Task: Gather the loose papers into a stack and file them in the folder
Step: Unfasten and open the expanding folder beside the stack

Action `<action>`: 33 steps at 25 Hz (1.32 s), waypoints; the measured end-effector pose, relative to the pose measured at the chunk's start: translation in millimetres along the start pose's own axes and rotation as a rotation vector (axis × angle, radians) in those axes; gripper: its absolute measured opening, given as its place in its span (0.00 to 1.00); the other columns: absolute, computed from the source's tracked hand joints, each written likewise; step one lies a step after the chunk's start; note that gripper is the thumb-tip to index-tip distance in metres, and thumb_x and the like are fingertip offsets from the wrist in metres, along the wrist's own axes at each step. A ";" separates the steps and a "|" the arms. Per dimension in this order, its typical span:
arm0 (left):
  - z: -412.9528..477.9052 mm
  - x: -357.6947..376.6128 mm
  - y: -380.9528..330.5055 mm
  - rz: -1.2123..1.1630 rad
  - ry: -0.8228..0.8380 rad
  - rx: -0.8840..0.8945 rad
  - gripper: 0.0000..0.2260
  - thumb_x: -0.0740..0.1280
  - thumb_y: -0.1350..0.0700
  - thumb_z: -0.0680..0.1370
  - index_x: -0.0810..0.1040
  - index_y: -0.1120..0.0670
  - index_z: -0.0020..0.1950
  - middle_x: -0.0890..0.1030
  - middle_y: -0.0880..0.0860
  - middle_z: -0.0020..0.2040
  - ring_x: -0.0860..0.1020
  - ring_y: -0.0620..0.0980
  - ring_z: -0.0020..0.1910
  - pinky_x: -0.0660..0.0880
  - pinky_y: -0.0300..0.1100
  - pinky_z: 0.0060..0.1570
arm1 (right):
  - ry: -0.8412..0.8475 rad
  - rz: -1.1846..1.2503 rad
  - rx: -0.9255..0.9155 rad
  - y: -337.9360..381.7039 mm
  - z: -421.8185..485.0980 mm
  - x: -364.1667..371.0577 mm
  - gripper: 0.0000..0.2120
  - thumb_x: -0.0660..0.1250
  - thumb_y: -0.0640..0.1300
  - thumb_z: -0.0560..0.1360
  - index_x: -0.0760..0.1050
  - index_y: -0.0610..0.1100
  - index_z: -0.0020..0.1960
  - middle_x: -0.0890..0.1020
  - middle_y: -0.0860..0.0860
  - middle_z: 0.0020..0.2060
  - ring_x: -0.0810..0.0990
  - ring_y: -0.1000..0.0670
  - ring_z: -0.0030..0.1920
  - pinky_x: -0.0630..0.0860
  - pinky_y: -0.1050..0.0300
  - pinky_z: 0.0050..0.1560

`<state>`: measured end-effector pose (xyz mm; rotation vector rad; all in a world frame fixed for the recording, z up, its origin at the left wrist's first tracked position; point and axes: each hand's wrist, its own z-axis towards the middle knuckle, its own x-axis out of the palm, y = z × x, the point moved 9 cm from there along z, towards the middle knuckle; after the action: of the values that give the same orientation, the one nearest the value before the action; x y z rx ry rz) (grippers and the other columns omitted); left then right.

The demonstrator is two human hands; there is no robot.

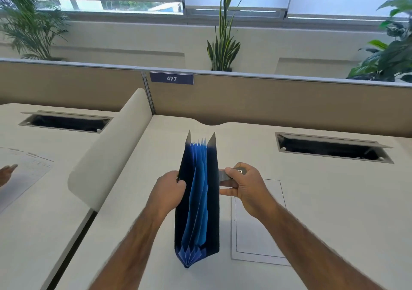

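A dark blue accordion folder [198,202] stands upright on the desk, its mouth spread so several lighter blue pockets show. My left hand [169,189] grips the folder's left cover near the top edge. My right hand [244,186] grips the grey flap strap with a metal snap on the folder's right side. A white paper [258,229] with a thin black border lies flat on the desk just right of the folder, partly under my right forearm.
A curved cream divider [107,153] separates this desk from the left one, where another person's hand [6,172] rests by a printed sheet [26,173]. Open cable trays [332,148] sit at back right and back left. A beige partition [267,97] closes the back.
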<state>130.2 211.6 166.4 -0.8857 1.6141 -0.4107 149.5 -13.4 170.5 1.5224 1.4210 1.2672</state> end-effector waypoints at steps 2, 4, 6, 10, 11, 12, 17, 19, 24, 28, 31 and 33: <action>2.7 -8.4 7.1 0.123 -0.030 -0.044 0.10 0.57 0.62 0.78 0.76 0.55 0.40 0.81 0.54 0.39 0.78 0.49 0.35 0.69 0.40 0.29 | -0.016 -0.010 -0.019 1.7 -3.7 -13.6 0.06 0.67 0.39 0.80 0.72 0.38 0.47 0.87 0.40 0.43 0.88 0.39 0.44 0.85 0.48 0.40; 5.7 -20.6 19.5 0.155 -0.044 -0.091 0.12 0.57 0.63 0.79 0.76 0.55 0.39 0.81 0.54 0.38 0.79 0.50 0.35 0.69 0.40 0.29 | -0.070 -0.018 -0.019 0.6 -6.2 -30.2 0.06 0.66 0.38 0.80 0.72 0.37 0.46 0.88 0.44 0.38 0.89 0.41 0.42 0.85 0.52 0.37; 8.5 -28.0 35.3 0.139 -0.058 -0.125 0.11 0.58 0.62 0.80 0.76 0.54 0.40 0.82 0.55 0.42 0.79 0.49 0.37 0.70 0.40 0.30 | -0.132 -0.015 -0.005 -2.8 -8.1 -50.6 0.06 0.66 0.37 0.80 0.72 0.37 0.46 0.87 0.44 0.37 0.89 0.41 0.41 0.84 0.53 0.37; 1.9 -30.9 50.8 0.096 -0.099 -0.117 0.14 0.58 0.60 0.83 0.76 0.51 0.66 0.81 0.52 0.63 0.78 0.46 0.45 0.73 0.39 0.41 | -0.144 0.003 0.008 -8.3 -10.8 -68.5 0.06 0.66 0.38 0.81 0.72 0.37 0.46 0.88 0.42 0.39 0.89 0.40 0.42 0.85 0.52 0.38; -3.1 -30.0 42.7 0.088 -0.115 -0.040 0.22 0.58 0.61 0.83 0.69 0.46 0.76 0.76 0.48 0.68 0.78 0.47 0.52 0.74 0.39 0.50 | -0.129 0.015 0.006 -8.5 -11.1 -67.0 0.06 0.66 0.38 0.81 0.72 0.38 0.46 0.88 0.42 0.40 0.89 0.40 0.42 0.85 0.51 0.39; -8.2 -28.2 31.5 0.109 -0.132 0.045 0.27 0.57 0.63 0.83 0.62 0.42 0.80 0.71 0.44 0.72 0.76 0.48 0.61 0.72 0.40 0.61 | -0.106 0.027 0.002 -7.5 -11.8 -63.5 0.06 0.66 0.39 0.81 0.72 0.38 0.47 0.88 0.43 0.40 0.89 0.39 0.43 0.85 0.50 0.39; -17.3 -11.4 -8.1 0.164 -0.151 0.180 0.15 0.61 0.43 0.83 0.84 0.46 0.59 0.78 0.45 0.68 0.78 0.42 0.63 0.73 0.41 0.61 | -0.012 0.021 -0.023 4.0 -11.3 -38.5 0.07 0.68 0.40 0.79 0.72 0.38 0.45 0.87 0.40 0.41 0.88 0.38 0.43 0.86 0.48 0.39; -19.7 -6.8 -14.2 0.138 -0.154 0.138 0.25 0.61 0.31 0.77 0.84 0.51 0.45 0.79 0.39 0.46 0.77 0.37 0.41 0.72 0.38 0.40 | -0.014 0.002 -0.028 7.5 -11.0 -34.1 0.07 0.69 0.40 0.79 0.72 0.39 0.45 0.87 0.43 0.38 0.88 0.40 0.41 0.86 0.49 0.37; -16.8 -7.3 -17.7 0.187 -0.223 0.082 0.09 0.68 0.53 0.76 0.75 0.56 0.38 0.78 0.50 0.32 0.72 0.47 0.28 0.72 0.45 0.30 | -0.047 -0.043 -0.036 11.2 -12.6 -42.3 0.07 0.68 0.39 0.79 0.72 0.39 0.45 0.87 0.42 0.38 0.88 0.40 0.39 0.86 0.48 0.38; -18.0 -14.9 -16.7 0.231 -0.243 0.087 0.05 0.62 0.61 0.77 0.71 0.51 0.50 0.79 0.49 0.39 0.75 0.49 0.29 0.70 0.43 0.28 | -0.175 -0.044 -0.031 10.6 -12.7 -74.4 0.08 0.68 0.37 0.78 0.71 0.39 0.42 0.85 0.33 0.44 0.88 0.37 0.41 0.86 0.40 0.44; -21.4 -1.3 -26.2 0.253 -0.183 0.189 0.16 0.58 0.64 0.79 0.72 0.46 0.59 0.75 0.43 0.55 0.77 0.44 0.35 0.69 0.40 0.30 | -0.151 -0.021 -0.029 9.8 -11.8 -76.4 0.08 0.69 0.38 0.78 0.73 0.39 0.42 0.85 0.33 0.44 0.88 0.36 0.41 0.86 0.40 0.44; -23.5 3.9 -34.9 0.231 -0.204 0.196 0.06 0.62 0.52 0.81 0.76 0.47 0.47 0.79 0.42 0.52 0.77 0.42 0.39 0.68 0.36 0.34 | -0.109 -0.016 -0.039 11.1 -10.4 -68.4 0.08 0.69 0.39 0.78 0.73 0.39 0.43 0.86 0.35 0.42 0.88 0.38 0.40 0.86 0.44 0.41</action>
<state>119.1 181.3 193.7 -0.5665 1.4411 -0.2995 148.2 -83.4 170.6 1.5279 1.3286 1.1770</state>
